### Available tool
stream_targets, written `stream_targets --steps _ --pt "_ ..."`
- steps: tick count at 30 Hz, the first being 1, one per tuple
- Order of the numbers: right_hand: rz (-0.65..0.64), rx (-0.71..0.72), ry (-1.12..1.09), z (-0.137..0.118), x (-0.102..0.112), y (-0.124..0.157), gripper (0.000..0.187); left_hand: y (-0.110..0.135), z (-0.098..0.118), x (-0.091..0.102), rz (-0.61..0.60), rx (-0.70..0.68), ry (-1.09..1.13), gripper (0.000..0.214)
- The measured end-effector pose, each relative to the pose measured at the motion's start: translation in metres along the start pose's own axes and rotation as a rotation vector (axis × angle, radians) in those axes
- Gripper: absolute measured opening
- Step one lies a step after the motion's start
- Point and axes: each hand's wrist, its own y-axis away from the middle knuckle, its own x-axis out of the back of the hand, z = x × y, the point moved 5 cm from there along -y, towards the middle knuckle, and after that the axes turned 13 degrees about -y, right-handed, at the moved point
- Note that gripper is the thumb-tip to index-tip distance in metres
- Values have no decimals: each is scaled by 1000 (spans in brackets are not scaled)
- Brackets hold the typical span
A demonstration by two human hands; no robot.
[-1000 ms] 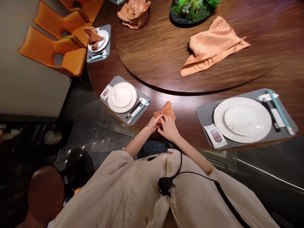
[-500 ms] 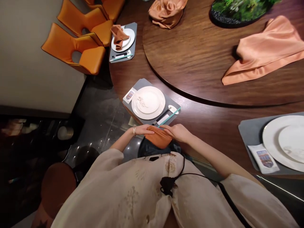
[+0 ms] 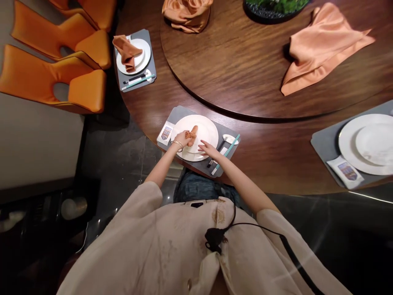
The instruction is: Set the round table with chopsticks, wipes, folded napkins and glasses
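Over the nearest white plates (image 3: 206,127) my left hand (image 3: 183,138) grips a folded orange cloth napkin (image 3: 192,137). My right hand (image 3: 208,149) is just right of the napkin, above the plate's right side, with its fingers spread and nothing in them. Under the plates lies a grey placemat (image 3: 181,112). To their left on the mat is a white printed packet (image 3: 166,133). On the right, black chopsticks (image 3: 221,144) and a teal stick (image 3: 228,150) rest by a white holder (image 3: 231,139).
A raised round wooden turntable (image 3: 239,73) fills the table's middle. It bears a bunched napkin (image 3: 187,16), a loose napkin (image 3: 319,49) and a planter (image 3: 273,12). Another setting with a napkin (image 3: 128,53) is at left, and plates (image 3: 353,139) at right. Orange chairs (image 3: 86,90) stand left.
The napkin has gone from in front of my body, held in both hands, up and forward onto the plates, now gathered narrower. My right hand has let go of it. The view has shifted.
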Motion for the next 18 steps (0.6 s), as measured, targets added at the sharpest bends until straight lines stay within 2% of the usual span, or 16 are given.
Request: stream_targets --steps 2,4,8,12,14,16,18 --pt "12 -5 -106 -3 -18 -11 59 -9 6 3 -15 -4 -8 61" --pt "18 -28 -178 -3 -26 -18 53 -15 4 7 -2 -13 50 69" --pt "-13 -43 -290 6 -28 -17 46 -22 -12 21 39 -55 240 50" --pt "-36 -37 -339 17 -25 -9 50 -21 -25 13 -196 -4 422 44" --pt "-16 -18 -340 20 -23 -6 49 -21 -28 9 -259 0 455 43" --pt "33 2 -334 20 -20 -4 46 -26 -32 8 -216 -8 448 44" --pt "80 19 -323 18 -18 -3 43 -35 -40 12 -109 -8 411 45"
